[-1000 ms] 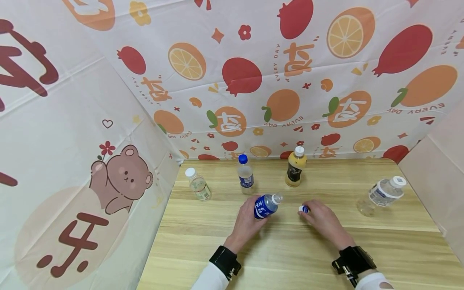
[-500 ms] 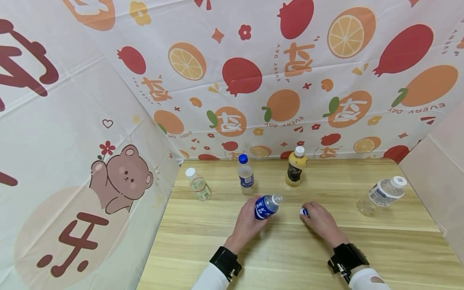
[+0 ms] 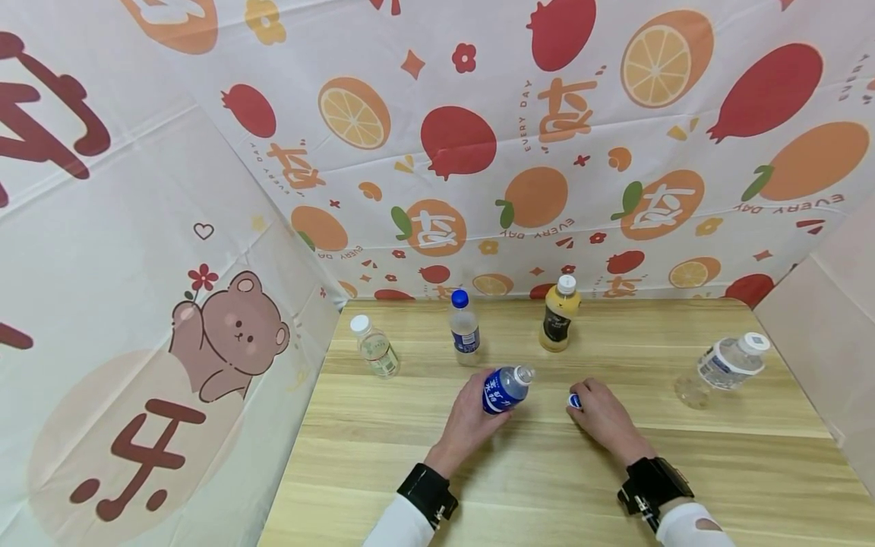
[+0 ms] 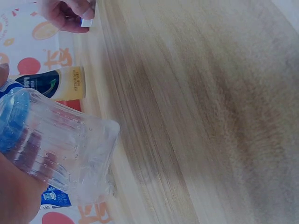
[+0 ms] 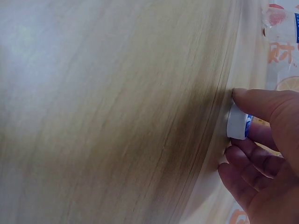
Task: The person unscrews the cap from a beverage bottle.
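Observation:
My left hand (image 3: 470, 414) grips a clear plastic bottle (image 3: 504, 389) with a blue label. Its mouth shows no cap, and in the head view it leans to the right. The left wrist view shows the bottle's clear lower part (image 4: 84, 144) with droplets inside. To the right, my right hand (image 3: 604, 419) pinches a small white bottle cap (image 3: 574, 400) with a blue top, low at the table. In the right wrist view the thumb and forefinger are on either side of the cap (image 5: 237, 122), the other fingers curled below.
Behind the hands stand a blue-capped bottle (image 3: 465, 334) and a yellow bottle with a black label (image 3: 558, 317). A white-capped clear bottle (image 3: 377, 349) is at the left, a larger clear one (image 3: 723, 368) at the right. A printed fruit cloth (image 3: 458, 144) hangs behind the wooden table (image 3: 547, 486).
My right hand has shifted slightly, its wrist moving a little to the left, with the cap staying in its fingers. The left hand and its bottle hold nearly still.

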Motion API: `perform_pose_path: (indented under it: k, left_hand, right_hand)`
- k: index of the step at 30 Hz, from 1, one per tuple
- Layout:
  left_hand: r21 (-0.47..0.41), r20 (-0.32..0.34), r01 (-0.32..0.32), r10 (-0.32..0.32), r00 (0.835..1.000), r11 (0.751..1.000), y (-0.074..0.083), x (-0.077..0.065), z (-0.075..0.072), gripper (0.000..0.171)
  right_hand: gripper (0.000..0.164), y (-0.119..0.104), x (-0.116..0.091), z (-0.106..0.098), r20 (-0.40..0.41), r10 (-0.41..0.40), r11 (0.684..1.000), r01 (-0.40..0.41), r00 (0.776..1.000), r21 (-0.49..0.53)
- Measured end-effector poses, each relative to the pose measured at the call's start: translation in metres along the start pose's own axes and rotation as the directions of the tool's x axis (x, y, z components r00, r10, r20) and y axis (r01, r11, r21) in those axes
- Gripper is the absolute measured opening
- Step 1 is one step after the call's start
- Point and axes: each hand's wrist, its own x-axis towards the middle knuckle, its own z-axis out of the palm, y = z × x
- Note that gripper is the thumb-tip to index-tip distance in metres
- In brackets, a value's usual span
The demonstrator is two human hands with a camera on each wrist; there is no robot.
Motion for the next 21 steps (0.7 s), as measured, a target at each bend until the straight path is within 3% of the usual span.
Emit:
perform_pose_path:
  k: [3, 9, 14, 17, 21]
  left_hand:
    - [-0.019, 0.005, 0.01, -0.01, 1.0, 1.0, 0.001, 0.0, 0.001, 0.083]
    - [-0.101, 0.008, 0.065, -0.065, 0.998, 0.993, 0.004, 0.002, 0.0, 0.083]
    - [-0.128, 0.005, 0.08, -0.08, 0.997, 0.989, 0.008, 0.005, 0.001, 0.082]
    - [-0.161, 0.006, 0.087, -0.087, 0.996, 0.983, 0.01, 0.006, 0.003, 0.083]
    - [-0.193, 0.018, 0.098, -0.096, 0.995, 0.976, 0.011, 0.008, 0.006, 0.083]
  right_hand:
    - [0.04, 0.0, -0.002, -0.001, -0.002, 0.016, 1.0, -0.016, 1.0, 0.008]
    - [0.044, -0.011, -0.001, -0.009, -0.08, -0.011, 0.999, 0.016, 0.997, 0.051]
    - [0.046, -0.031, 0.001, -0.023, -0.105, -0.012, 0.986, 0.029, 0.994, 0.165]
    - [0.049, -0.045, 0.0, -0.033, -0.103, -0.019, 0.959, 0.047, 0.994, 0.281]
    - [0.055, -0.062, 0.001, -0.041, -0.082, -0.049, 0.892, 0.08, 0.995, 0.446]
